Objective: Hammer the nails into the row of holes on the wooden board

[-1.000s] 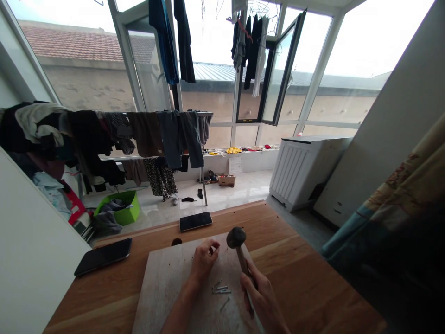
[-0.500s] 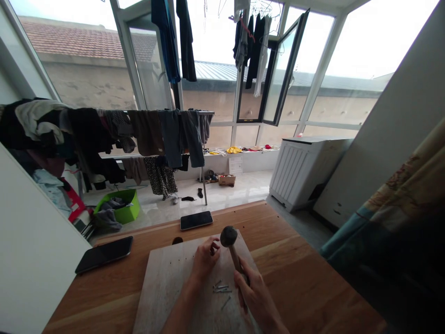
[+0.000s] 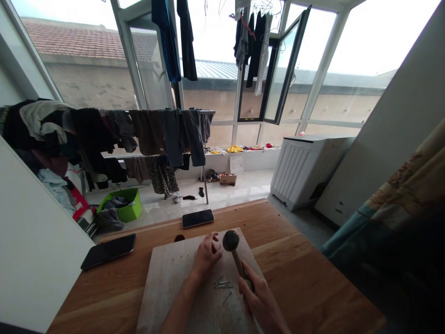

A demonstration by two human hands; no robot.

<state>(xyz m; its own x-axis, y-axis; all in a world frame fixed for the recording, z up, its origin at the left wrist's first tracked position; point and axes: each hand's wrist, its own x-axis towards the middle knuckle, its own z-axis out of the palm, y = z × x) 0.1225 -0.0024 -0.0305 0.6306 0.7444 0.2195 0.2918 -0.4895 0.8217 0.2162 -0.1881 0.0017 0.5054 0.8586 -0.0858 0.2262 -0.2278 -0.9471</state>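
Note:
A rubber mallet [image 3: 231, 241] with a dark round head and a wooden handle is in my right hand [image 3: 255, 290], its fingers wrapped round the handle. The head is raised over the right part of a pale wooden board [image 3: 167, 292]. Just left of the mallet head, my left hand [image 3: 207, 255] rests at the board's far part with thumb and fingers curled together. What they pinch, if anything, is too small to make out. Several loose nails [image 3: 222, 284] lie on the board between my forearms. A row of small dark dots runs across the board left of my left hand.
The board lies on a wooden table [image 3: 313, 278]. A phone [image 3: 198, 218] lies beyond the board, and a dark tablet [image 3: 108, 251] lies at the left. Past the table stand a laundry rack with clothes [image 3: 149, 132], a green basin [image 3: 130, 211] and a white cabinet [image 3: 295, 171].
The whole view has shifted slightly. The mallet stays raised beside my left hand, whose fingers have shifted a little. The loose nails lie as before.

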